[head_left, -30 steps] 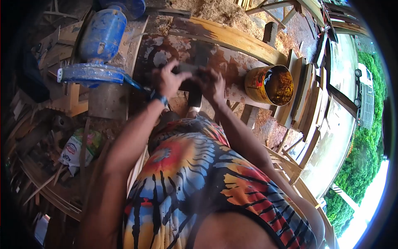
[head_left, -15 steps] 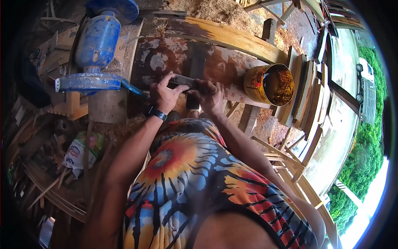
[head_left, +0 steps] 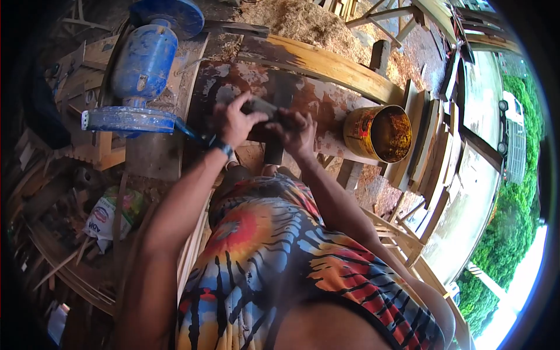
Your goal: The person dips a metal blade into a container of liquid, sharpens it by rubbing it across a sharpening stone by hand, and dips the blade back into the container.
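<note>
In the middle of the head view, my right hand (head_left: 298, 134) is closed around the near end of a dark, flat bar (head_left: 265, 108). Motion blur hides the bar's exact kind. My left hand (head_left: 234, 121), with a dark watch at its wrist, is at the bar's other end. Its index finger and thumb are spread apart, and the bar's tip shows between them. Both hands are above a worn, brown-stained bench (head_left: 326, 99) with a dark strip across it.
A blue bench grinder (head_left: 146, 61) stands to the left. At the right end of the bench is a rusty yellow can (head_left: 357, 129), beside stacked boards (head_left: 429, 140). Sawdust (head_left: 297, 23) covers the ground beyond. A printed bag (head_left: 105, 219) lies at lower left.
The left index finger has straightened, and finger and thumb have spread wider at the bar's end. The right hand keeps hold of the bar. The whole view has shifted slightly.
</note>
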Tool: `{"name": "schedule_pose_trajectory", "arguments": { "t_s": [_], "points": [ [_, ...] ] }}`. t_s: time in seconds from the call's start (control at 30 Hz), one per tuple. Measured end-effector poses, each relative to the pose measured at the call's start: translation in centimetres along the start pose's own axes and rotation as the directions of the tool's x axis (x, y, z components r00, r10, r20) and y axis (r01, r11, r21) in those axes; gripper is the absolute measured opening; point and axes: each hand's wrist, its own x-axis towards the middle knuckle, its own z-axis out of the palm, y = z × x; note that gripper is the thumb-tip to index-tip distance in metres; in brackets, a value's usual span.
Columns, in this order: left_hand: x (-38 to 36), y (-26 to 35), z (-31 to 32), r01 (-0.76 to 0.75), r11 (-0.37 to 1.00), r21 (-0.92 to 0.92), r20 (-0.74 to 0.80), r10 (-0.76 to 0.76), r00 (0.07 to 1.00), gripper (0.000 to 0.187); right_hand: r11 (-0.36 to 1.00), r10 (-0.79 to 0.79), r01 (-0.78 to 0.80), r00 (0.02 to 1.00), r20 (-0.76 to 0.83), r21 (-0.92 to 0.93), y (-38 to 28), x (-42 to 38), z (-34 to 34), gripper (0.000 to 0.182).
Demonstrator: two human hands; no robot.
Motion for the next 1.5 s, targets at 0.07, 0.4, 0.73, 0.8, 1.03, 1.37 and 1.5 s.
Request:
{"name": "schedule_pose_trajectory", "arguments": {
  "t_s": [0.07,0.4,0.73,0.8,1.03,1.37,1.5],
  "points": [
    [3.5,-0.6,-0.2,-0.123,0.992,-0.007,0.018,0.124,0.992,0.05,0.999,0.027,-0.027,1.0,-0.011,0.026,0.1,1.5,0.6,0.052],
    [1.4,1.6,-1.4,0.002,0.997,-0.071,0.067,0.003,0.998,0.057,0.998,0.04,-0.041,0.999,-0.02,-0.043,-0.1,0.3,1.0,0.056],
    [-1.6,-0.3,-0.5,0.035,0.997,-0.07,0.111,-0.027,0.993,0.061,0.992,0.126,-0.126,0.992,-0.023,-0.029,-0.4,-2.8,0.9,0.056],
    [2.8,-0.3,-0.3,-0.079,0.994,-0.076,0.096,0.087,0.992,0.06,0.995,0.103,-0.103,0.993,-0.055,-0.007,-0.3,0.1,1.3,0.055],
    [-2.3,-0.2,-0.9,-0.016,1.0,-0.018,0.139,0.019,0.99,0.062,0.995,0.102,-0.101,0.992,-0.072,0.018,-0.9,-3.9,0.8,0.051],
    [1.4,1.1,-1.4,-0.044,0.994,-0.103,0.19,0.063,0.98,0.062,0.993,0.099,-0.105,0.989,-0.107,-0.051,-0.6,-2.0,1.5,0.05],
    [-2.3,-0.2,-0.2,0.002,0.998,-0.058,0.17,0.008,0.985,0.07,0.971,0.21,-0.204,0.977,-0.034,0.123,-0.6,-5.6,1.0,0.054]
  ]
}}
